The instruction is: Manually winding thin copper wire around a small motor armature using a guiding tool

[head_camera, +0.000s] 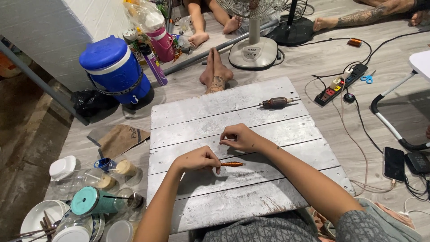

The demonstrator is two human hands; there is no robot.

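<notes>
Grey plank board on floor; left hand pinching copper coil steady, right hand curled, pinching thin wire taut; motor armature far.

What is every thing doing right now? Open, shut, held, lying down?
Left hand: pinching the copper coil's end.
Right hand: fingers curled, resting on the board.
Copper coil: lying flat.
Motor rotor: lying untouched.
Blue water cooler: lid on.
Scissors: lying on floor.
Phone: screen dark.

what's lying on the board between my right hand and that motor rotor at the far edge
Nothing: in the head view, only bare grey planks of the board separate the right hand from the motor rotor.
</notes>
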